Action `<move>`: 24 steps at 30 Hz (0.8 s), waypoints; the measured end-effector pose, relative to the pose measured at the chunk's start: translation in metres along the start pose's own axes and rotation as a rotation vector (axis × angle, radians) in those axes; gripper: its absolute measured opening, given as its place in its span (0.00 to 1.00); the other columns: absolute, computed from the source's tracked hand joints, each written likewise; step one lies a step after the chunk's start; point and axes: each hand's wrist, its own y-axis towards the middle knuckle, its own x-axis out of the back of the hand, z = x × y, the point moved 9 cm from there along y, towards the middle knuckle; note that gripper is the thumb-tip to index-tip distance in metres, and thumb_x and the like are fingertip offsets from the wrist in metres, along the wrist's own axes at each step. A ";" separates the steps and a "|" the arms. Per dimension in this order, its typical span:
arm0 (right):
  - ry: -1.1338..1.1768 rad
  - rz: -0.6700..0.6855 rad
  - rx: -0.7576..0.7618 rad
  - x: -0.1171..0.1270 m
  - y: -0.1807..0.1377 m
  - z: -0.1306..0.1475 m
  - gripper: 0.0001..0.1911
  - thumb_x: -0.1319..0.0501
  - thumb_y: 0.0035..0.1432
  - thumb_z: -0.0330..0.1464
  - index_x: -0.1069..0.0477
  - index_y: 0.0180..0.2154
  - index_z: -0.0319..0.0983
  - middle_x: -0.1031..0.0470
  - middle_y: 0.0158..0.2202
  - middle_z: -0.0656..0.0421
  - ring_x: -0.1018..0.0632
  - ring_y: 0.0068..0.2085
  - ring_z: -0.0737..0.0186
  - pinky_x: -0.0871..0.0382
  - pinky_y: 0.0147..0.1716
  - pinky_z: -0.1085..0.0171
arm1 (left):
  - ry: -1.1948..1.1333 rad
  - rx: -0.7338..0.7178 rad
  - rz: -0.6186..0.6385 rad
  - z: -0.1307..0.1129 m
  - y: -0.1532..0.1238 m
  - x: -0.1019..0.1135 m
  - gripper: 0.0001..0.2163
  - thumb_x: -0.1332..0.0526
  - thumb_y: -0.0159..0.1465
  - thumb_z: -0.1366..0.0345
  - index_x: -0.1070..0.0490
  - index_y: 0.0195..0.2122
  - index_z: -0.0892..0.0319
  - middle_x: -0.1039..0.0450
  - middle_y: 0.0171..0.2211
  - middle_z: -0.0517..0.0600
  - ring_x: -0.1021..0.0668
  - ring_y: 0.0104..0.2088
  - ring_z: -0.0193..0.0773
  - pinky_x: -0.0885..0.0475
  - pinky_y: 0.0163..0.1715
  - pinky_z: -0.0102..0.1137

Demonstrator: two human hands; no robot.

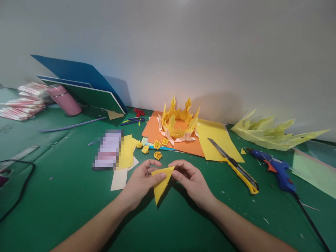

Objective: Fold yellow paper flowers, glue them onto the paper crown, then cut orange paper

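A yellow paper folded into a triangle [162,185] hangs between my hands, one point facing down. My left hand [140,182] is closed on it, thumb lying on its front face and fingers behind. At its upper right corner, my right hand [191,180] pinches the paper between thumb and fingers; the fingers behind are partly hidden. Just beyond my fingers lie several small folded yellow paper flowers [158,155]. Farther back, a crown-like ring of folded yellow paper [180,122] with pale pink pieces round its base rests on orange sheets [150,127].
Yellow paper strips [128,150] and a pixelated phone [109,148] lie left. A yellow utility knife [236,168] with its blade out and a blue glue gun [278,168] lie right. A pale yellow folded-paper ring [270,133] and a pink bottle [65,100] stand behind.
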 end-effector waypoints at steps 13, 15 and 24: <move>-0.027 -0.050 0.070 0.005 0.000 0.002 0.05 0.38 0.53 0.33 0.30 0.34 0.42 0.30 0.28 0.64 0.28 0.26 0.70 0.31 0.28 0.69 | -0.087 0.109 -0.011 0.010 -0.003 -0.003 0.15 0.28 0.45 0.59 0.28 0.29 0.60 0.26 0.25 0.45 0.26 0.25 0.31 0.33 0.28 0.26; -0.146 -0.108 0.187 0.008 -0.003 0.011 0.06 0.40 0.53 0.29 0.30 0.36 0.42 0.28 0.30 0.62 0.26 0.29 0.68 0.30 0.29 0.69 | -0.039 0.087 -0.021 0.008 -0.004 -0.003 0.15 0.28 0.45 0.58 0.28 0.29 0.59 0.27 0.24 0.44 0.27 0.25 0.30 0.33 0.28 0.27; -0.592 -0.125 0.583 -0.008 -0.020 0.049 0.08 0.42 0.52 0.23 0.29 0.32 0.41 0.27 0.28 0.60 0.26 0.30 0.65 0.30 0.29 0.66 | 0.319 -0.140 -0.114 -0.011 -0.005 0.002 0.12 0.34 0.49 0.56 0.28 0.28 0.59 0.27 0.25 0.46 0.28 0.26 0.34 0.34 0.27 0.29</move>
